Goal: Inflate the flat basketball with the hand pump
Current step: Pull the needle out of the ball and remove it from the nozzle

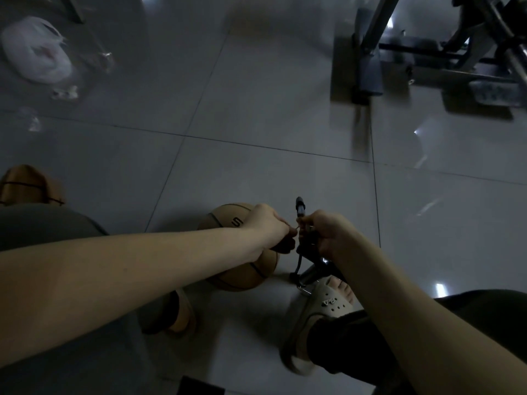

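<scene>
A tan basketball (pixel 239 276) with black seams lies on the grey tiled floor between my feet, partly hidden by my left forearm. My left hand (pixel 269 225) hovers over the ball with its fingertips pinching a small thin piece at the pump's hose end. Right beside it, my right hand (pixel 330 233) grips the dark upper part of the hand pump (pixel 309 273). The pump's silver barrel slants down to a foot bracket by my right sandal. Its black hose (pixel 298 262) hangs in a short loop. A black end piece (pixel 300 206) sticks up above my hands.
A second tan ball (pixel 27 183) sits at the left edge. A white plastic bag (pixel 35 49) lies at the far left on the floor. Metal gym equipment (pixel 427 49) stands at the far right. My right foot wears a beige sandal (pixel 316 312).
</scene>
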The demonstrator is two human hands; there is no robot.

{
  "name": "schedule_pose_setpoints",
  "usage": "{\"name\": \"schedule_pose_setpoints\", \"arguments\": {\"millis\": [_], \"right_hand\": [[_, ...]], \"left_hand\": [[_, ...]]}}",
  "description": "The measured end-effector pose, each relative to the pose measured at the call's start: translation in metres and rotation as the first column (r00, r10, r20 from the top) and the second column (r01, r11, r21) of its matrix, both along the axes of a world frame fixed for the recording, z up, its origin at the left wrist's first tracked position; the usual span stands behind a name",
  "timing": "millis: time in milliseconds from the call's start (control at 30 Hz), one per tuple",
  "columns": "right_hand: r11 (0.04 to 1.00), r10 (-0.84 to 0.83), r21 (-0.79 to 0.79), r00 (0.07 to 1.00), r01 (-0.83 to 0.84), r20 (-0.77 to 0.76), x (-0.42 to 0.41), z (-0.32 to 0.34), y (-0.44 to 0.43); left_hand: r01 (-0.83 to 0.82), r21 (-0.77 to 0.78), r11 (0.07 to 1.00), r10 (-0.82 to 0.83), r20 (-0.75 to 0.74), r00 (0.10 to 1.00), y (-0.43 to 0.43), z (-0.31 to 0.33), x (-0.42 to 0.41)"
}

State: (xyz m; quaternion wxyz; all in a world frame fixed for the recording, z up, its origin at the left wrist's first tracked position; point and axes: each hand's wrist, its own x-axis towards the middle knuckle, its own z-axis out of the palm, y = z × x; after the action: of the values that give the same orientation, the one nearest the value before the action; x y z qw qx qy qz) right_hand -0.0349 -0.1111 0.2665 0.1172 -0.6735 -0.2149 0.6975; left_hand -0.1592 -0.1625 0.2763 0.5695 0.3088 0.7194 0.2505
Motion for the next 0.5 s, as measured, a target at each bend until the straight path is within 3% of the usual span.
{"name": "schedule_pose_setpoints", "arguments": {"millis": [233,500], "right_hand": [[0.996,0.022,0.08,0.994,-0.031,0.109,-0.001,0.004,-0.003],[0.999,0.044,-0.01,0.999,-0.044,0.011,0.0,0.003,0.0]], "left_hand": [[0.046,-0.055,0.997,-0.044,0.03,0.999,0.003,-0.003,-0.002],[0.1,0.027,0.995,-0.098,-0.074,0.992,0.0,-0.01,0.001]]}}
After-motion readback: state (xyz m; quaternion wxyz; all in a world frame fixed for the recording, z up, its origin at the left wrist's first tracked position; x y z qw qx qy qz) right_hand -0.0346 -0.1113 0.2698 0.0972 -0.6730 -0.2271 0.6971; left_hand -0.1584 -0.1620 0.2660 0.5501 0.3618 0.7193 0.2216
